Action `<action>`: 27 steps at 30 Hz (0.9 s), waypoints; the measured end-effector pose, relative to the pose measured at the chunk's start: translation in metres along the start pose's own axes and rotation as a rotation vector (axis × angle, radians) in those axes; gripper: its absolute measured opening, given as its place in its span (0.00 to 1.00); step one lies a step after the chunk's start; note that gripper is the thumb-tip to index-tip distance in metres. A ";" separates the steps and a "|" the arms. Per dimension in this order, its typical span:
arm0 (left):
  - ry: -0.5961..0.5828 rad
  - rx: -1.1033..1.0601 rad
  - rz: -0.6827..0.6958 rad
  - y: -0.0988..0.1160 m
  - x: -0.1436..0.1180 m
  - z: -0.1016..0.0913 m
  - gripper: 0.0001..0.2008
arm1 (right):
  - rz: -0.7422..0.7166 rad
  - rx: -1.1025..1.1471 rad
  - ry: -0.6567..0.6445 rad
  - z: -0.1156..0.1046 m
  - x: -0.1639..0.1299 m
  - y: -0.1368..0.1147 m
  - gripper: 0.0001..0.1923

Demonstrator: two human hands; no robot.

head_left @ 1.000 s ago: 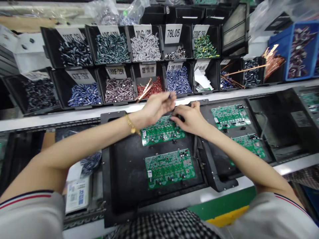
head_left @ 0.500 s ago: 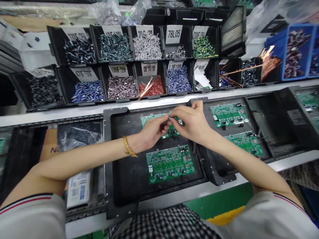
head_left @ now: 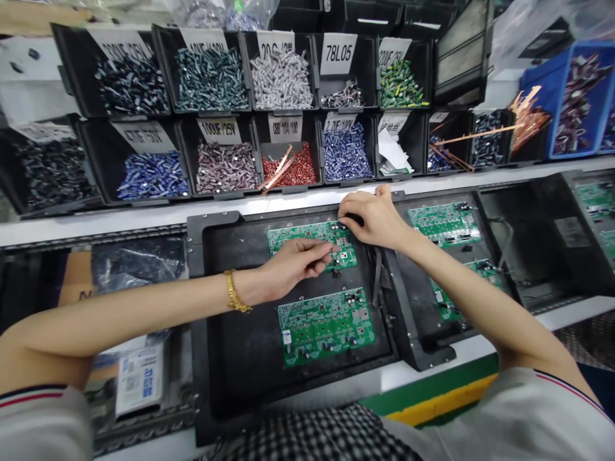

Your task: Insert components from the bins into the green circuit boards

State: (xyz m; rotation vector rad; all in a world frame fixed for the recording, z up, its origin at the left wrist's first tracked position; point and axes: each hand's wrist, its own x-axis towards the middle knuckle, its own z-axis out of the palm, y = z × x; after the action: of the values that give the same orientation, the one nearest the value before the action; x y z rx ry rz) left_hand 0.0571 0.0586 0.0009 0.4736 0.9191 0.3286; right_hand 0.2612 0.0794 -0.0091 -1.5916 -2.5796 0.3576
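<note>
My left hand (head_left: 294, 261) lies over the upper green circuit board (head_left: 288, 235), thumb and forefinger pinched together near its right part; whatever they hold is hidden. My right hand (head_left: 373, 218) is curled at that board's far right corner, fingertips pressing a small dark component (head_left: 354, 221) down onto it. A second green board (head_left: 327, 323) lies below, untouched. Both boards sit in a black carrier tray (head_left: 230, 307).
Two rows of black bins hold small parts: blue capacitors (head_left: 346, 150), red parts (head_left: 298, 169), a bin labelled 78L05 (head_left: 342, 96). Another carrier with green boards (head_left: 444, 221) lies to the right. A blue crate (head_left: 576, 96) stands far right. A labelled packet (head_left: 139, 378) sits lower left.
My left hand came down from in front of the bins, met my right hand over the board, then settled lower on it. My right hand moved to the board's far right corner.
</note>
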 end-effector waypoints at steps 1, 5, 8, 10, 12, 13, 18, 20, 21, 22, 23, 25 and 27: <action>0.003 0.002 0.006 0.001 0.001 0.000 0.06 | -0.008 -0.011 -0.003 0.000 0.000 -0.001 0.10; 0.007 -0.018 0.039 0.003 0.005 0.001 0.07 | -0.037 -0.063 -0.012 0.000 0.002 0.001 0.12; 0.009 -0.037 0.047 0.004 0.007 0.000 0.12 | -0.036 -0.082 -0.031 0.000 0.004 0.001 0.13; 0.019 -0.046 0.051 0.004 0.007 -0.001 0.14 | -0.016 -0.071 -0.044 -0.003 0.004 -0.003 0.14; 0.026 -0.048 0.065 0.001 0.006 -0.002 0.14 | 0.021 -0.019 -0.017 -0.008 0.001 -0.015 0.14; 0.026 -0.045 0.079 -0.001 0.005 -0.001 0.14 | 0.037 0.032 0.003 -0.011 -0.001 -0.023 0.14; -0.057 0.144 0.078 0.003 0.001 0.002 0.17 | 0.042 0.194 0.064 -0.028 -0.024 -0.059 0.10; -0.025 0.385 0.178 0.032 0.002 -0.011 0.18 | 0.058 0.150 0.086 -0.030 -0.038 -0.063 0.08; 0.058 0.536 0.312 0.054 0.003 -0.022 0.17 | 0.068 0.134 0.088 -0.029 -0.047 -0.062 0.07; 0.230 0.667 0.552 0.080 0.005 -0.036 0.14 | 0.075 0.126 0.080 -0.027 -0.056 -0.061 0.07; 0.484 0.782 0.838 0.109 0.007 -0.052 0.09 | 0.078 0.125 0.061 -0.024 -0.066 -0.059 0.06; 0.876 1.171 0.985 0.163 0.010 -0.081 0.16 | 0.071 0.142 -0.003 -0.015 -0.083 -0.057 0.06; 0.908 1.514 0.670 0.204 0.011 -0.102 0.20 | 0.055 0.170 -0.064 -0.005 -0.095 -0.056 0.07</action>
State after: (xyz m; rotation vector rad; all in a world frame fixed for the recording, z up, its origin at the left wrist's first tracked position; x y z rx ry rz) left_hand -0.0344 0.2627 0.0473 2.1758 1.8107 0.4090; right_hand 0.2562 -0.0284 0.0140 -1.6185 -2.4777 0.6240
